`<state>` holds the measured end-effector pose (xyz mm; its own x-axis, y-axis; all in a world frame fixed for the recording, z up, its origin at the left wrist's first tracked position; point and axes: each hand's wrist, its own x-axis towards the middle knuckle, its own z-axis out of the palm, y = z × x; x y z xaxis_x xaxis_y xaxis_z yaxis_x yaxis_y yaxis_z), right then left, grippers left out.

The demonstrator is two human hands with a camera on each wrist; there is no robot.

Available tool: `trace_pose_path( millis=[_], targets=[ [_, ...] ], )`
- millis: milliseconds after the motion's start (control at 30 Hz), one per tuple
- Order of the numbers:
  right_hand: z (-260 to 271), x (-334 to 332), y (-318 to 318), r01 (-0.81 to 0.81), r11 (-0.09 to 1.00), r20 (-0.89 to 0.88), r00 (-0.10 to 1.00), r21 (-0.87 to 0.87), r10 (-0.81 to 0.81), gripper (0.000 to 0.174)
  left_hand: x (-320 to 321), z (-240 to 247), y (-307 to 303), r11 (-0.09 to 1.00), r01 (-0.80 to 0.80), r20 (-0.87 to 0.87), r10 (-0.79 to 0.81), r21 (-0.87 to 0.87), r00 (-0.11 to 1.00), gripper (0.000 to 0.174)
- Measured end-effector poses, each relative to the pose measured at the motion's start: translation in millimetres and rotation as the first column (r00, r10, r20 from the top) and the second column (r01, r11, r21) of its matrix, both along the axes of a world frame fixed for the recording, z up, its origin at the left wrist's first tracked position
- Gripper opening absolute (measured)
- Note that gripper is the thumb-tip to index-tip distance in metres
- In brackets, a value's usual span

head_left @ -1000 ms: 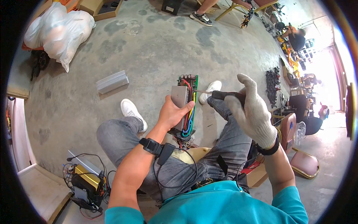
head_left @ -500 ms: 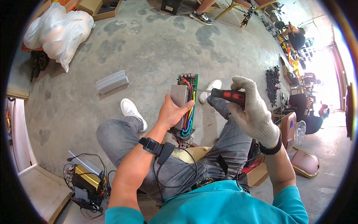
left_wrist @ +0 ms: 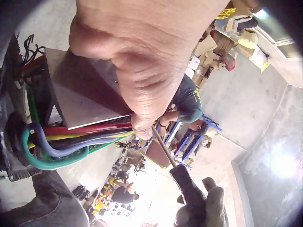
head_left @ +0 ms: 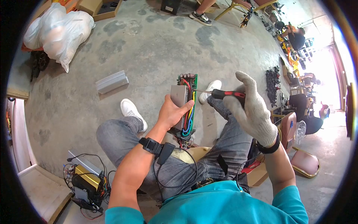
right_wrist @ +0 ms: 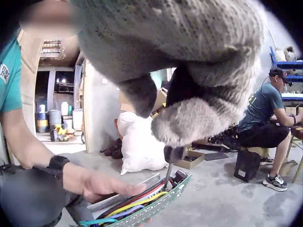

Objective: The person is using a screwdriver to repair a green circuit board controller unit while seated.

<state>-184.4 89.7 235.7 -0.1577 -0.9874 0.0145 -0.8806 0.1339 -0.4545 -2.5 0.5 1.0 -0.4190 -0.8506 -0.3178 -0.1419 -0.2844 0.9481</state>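
Observation:
My bare left hand [head_left: 172,112] grips a circuit board assembly [head_left: 196,86], its thumb lying across the wires. The assembly has a flat grey metal plate [left_wrist: 85,92] and a green board [right_wrist: 177,196], with red, yellow, blue and green wires running along it. In a knitted glove, my right hand [head_left: 255,114] holds a screwdriver [head_left: 228,94] with a black and red handle. One gloved finger points up away from the handle in the head view. The screwdriver's shaft [left_wrist: 163,147] reaches in among the wires beside the left thumb; its tip is hidden there.
On the floor to the left lies a finned aluminium housing [head_left: 112,82]. A gold-and-black device [head_left: 87,177] with cables stands at lower left. White bags [head_left: 59,31] sit at upper left, and a pinkish chair [head_left: 305,163] is at right. Another person [right_wrist: 265,113] sits nearby.
Half a second ago the gloved finger was bent over the handle; now it is raised. The handle has turned, showing its red part differently. The left hand and assembly have stayed in place.

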Motion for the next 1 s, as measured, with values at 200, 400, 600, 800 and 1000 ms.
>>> trace_pose_path(
  millis=[200,400,600,800,1000],
  targets=[
    [-2.4,-1.1,-0.3,-0.106,0.993,-0.03,0.994,-0.056,0.104,0.063,1.0,0.7,0.1,1.0,-0.003,-0.012,0.004,0.019,1.0,0.099],
    [-7.3,-6.3,-2.9,-0.161,0.983,-0.055,0.986,-0.093,0.156,0.066,0.4,-2.0,0.2,0.998,-0.017,-0.044,0.02,0.067,0.999,0.098],
    [-0.9,3.0,-2.9,-0.006,1.0,-0.058,0.998,0.021,0.007,0.07,0.8,0.2,0.3,0.997,-0.016,-0.051,0.02,0.076,0.998,0.097],
    [-5.4,-1.5,-2.7,-0.148,0.986,-0.106,0.985,-0.077,0.14,0.069,1.6,5.3,0.3,0.998,-0.008,-0.032,0.01,0.064,0.999,0.096],
    [-3.8,-1.7,-5.7,-0.07,0.997,-0.045,0.997,-0.017,0.07,0.066,0.6,0.9,1.0,0.998,-0.015,-0.031,0.017,0.062,0.999,0.096]
  ],
)
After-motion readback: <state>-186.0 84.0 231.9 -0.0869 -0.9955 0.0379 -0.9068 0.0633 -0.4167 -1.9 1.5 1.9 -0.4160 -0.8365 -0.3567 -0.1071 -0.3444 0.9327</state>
